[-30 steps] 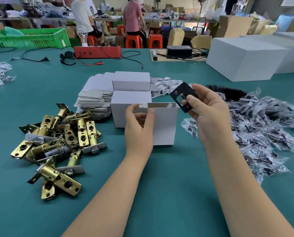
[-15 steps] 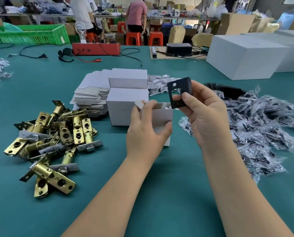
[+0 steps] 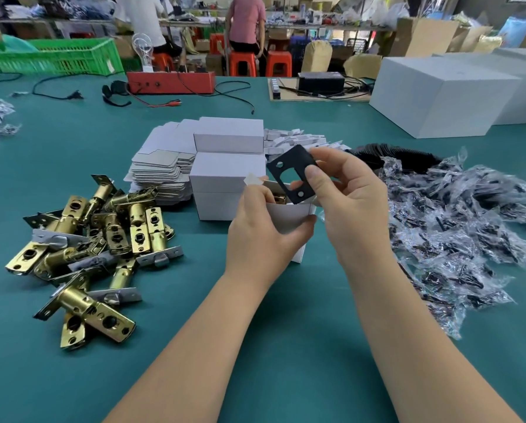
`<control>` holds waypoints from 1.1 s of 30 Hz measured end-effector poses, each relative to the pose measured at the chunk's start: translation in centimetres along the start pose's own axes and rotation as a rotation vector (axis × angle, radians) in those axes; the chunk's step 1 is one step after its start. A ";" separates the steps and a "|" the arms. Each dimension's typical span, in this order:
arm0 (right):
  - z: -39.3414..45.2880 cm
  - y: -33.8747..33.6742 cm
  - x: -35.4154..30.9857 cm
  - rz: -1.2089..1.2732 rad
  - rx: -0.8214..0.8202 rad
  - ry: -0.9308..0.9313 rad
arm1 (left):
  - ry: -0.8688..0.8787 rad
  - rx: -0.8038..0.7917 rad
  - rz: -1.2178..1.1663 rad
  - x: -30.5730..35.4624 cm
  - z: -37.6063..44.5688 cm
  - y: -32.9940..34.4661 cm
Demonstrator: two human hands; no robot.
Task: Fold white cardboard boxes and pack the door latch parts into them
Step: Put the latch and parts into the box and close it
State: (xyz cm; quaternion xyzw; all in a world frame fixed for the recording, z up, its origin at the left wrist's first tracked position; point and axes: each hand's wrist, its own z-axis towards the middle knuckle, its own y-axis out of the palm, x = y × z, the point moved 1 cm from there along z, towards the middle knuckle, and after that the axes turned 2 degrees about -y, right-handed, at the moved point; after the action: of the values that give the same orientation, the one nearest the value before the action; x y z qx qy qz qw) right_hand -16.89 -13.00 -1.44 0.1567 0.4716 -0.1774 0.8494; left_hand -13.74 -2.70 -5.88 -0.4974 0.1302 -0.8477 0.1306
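Observation:
A small white cardboard box [image 3: 292, 218] stands upright on the green table with its top open; a brass part shows inside. My left hand [image 3: 264, 227] grips the box around its near side. My right hand [image 3: 350, 203] pinches a black strike plate [image 3: 292, 174] between thumb and fingers, tilted, with its lower end over the box's opening. A pile of brass door latches [image 3: 96, 239] lies to the left. Closed white boxes [image 3: 228, 166] and a stack of flat box blanks [image 3: 160, 172] sit just behind.
Clear bags of black parts [image 3: 457, 227] spread across the right side, with a row of black plates [image 3: 387, 154] behind them. Large white cartons [image 3: 438, 93] stand far right. A red device [image 3: 170, 82], cables and a green crate [image 3: 51, 58] line the far edge.
My left hand has closed around the box and tipped its opening toward me. My right hand has brought the black plate down from above the box to its opening.

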 end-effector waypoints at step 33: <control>-0.1 -0.6 0.7 -0.791 -0.010 -0.223 | -0.215 -0.147 -0.259 -2.4 0.8 0.4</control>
State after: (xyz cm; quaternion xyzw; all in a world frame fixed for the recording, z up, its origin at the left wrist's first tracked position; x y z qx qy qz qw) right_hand -16.89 -13.55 -2.13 -0.0610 0.4012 -0.5040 0.7624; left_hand -11.93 -2.29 -7.57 -0.6058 0.1119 -0.7877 -0.0030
